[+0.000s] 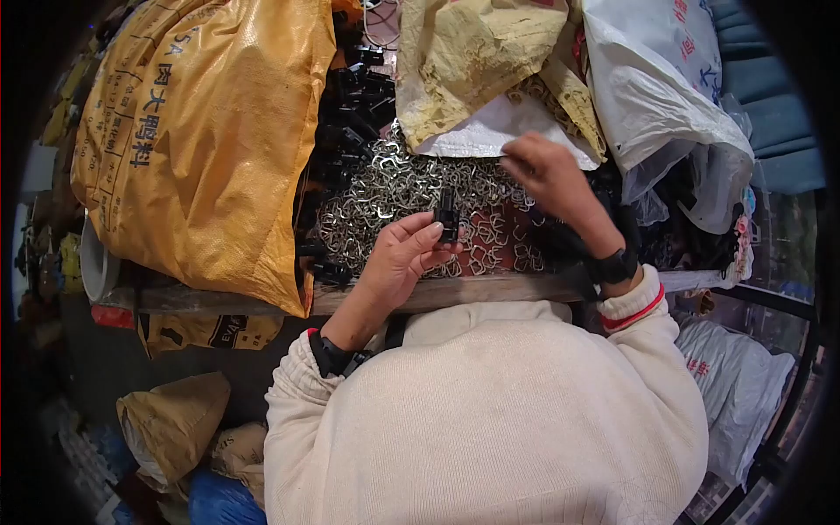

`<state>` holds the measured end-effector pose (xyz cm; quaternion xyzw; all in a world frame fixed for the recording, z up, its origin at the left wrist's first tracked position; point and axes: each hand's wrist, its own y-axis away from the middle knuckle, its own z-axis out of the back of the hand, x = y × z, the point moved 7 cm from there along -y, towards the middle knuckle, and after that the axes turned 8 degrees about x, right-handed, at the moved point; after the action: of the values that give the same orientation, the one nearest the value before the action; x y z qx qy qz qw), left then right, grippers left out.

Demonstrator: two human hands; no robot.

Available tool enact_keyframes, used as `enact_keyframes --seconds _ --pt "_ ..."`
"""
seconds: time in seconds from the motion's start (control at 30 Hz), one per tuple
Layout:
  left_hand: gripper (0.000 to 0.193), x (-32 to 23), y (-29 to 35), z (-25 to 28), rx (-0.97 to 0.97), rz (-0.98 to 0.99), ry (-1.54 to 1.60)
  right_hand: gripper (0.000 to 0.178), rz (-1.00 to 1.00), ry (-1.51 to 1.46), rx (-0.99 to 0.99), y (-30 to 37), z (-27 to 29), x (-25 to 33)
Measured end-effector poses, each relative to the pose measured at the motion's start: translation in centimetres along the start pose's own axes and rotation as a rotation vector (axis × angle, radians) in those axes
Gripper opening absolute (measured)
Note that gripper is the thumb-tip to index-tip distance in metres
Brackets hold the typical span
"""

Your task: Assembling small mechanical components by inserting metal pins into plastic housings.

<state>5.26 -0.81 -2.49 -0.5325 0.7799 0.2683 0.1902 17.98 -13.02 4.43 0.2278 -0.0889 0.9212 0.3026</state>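
Head view, nearest first: a cream ribbed-knit sweater [490, 420] fills the lower middle, its right cuff edged by a thin red stripe [634, 315]. Past it runs a worn, flat-edged wooden rim [455, 292] of the work surface. Above this rim the left hand [398, 255] is closed on a small, oblong black plastic piece [447, 216], pinched upright between thumb and fingers, glossy and angular. Below the hand, a black band [331, 355] circles the wrist. Farther out, the right hand [553, 179] hangs over the metal, its fingers bent and blurred; whether they grip anything I cannot tell. Beneath and beyond both hands spreads a tangled heap of shiny, curved silver metal pieces [385, 197], with blocky black plastic parts [354, 140] piled along its left side. A crinkled orange-yellow woven sack [210, 149] bulges at left; a stained, creased pale-yellow sack [477, 52] and a smooth, wrinkled white plastic bag [652, 96] stand at the far side.
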Motion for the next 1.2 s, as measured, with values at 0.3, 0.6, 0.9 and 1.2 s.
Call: enact_keyframes --seconds 0.3,0.6,0.9,1.2 --pt "0.022 0.2 0.1 -0.3 -0.015 -0.004 0.023 0.022 -0.007 0.308 -0.241 -4.7 0.5 -8.7" --pt "0.021 -0.1 -0.3 0.2 -0.037 -0.021 0.034 0.024 -0.199 -0.101 -0.067 -3.0 0.1 -9.8" --pt "0.022 -0.7 -1.0 -1.2 0.108 -0.106 0.199 0.017 -0.313 -0.966 0.051 0.4 -2.4 0.5" --pt "0.021 -0.2 -0.5 -1.6 0.182 -0.205 0.284 0.010 0.046 -0.654 -0.082 1.5 -2.5 5.2"
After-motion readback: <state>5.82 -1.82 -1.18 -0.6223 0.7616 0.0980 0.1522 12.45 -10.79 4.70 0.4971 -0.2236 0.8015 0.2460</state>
